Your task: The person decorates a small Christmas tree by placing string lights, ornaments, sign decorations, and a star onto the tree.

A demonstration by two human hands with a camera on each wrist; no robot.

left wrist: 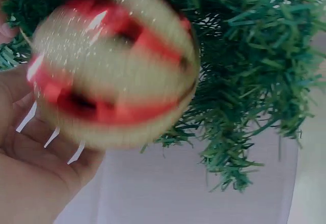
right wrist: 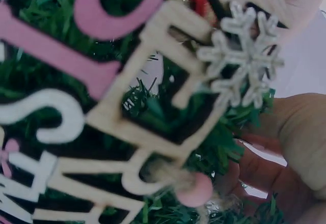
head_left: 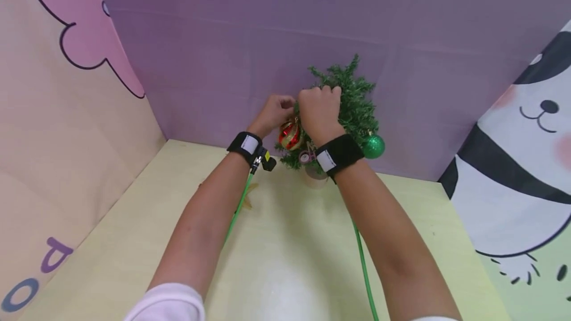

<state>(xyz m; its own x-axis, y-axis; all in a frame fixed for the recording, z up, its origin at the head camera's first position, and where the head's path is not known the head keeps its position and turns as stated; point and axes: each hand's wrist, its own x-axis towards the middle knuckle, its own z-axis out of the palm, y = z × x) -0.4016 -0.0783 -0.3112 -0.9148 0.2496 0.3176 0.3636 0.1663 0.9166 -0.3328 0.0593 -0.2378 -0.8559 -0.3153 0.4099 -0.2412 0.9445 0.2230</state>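
Note:
Both hands are at a small artificial Christmas tree [head_left: 352, 98] standing by the purple backdrop. A red-and-gold bauble [head_left: 290, 135] hangs on its left side, large and blurred in the left wrist view. My left hand [head_left: 273, 114] is just above it, thumb and finger pinching at its thin string by the foliage. My right hand [head_left: 320, 113] is curled at the front branches; in the right wrist view its fingers [right wrist: 254, 165] close round greenery, fingertips hidden. Wooden letters [right wrist: 135, 66] with a snowflake [right wrist: 248, 58] and a pink bead [right wrist: 194, 189] hang before that hand.
A green bauble [head_left: 373, 146] hangs at the tree's lower right. The tree's pot [head_left: 315, 177] rests on the pale table [head_left: 276, 256]. A gold star [head_left: 251, 196] lies partly behind the left forearm. Green cables [head_left: 363, 261] run along both arms. Printed cloth [head_left: 531, 157] stands around the table.

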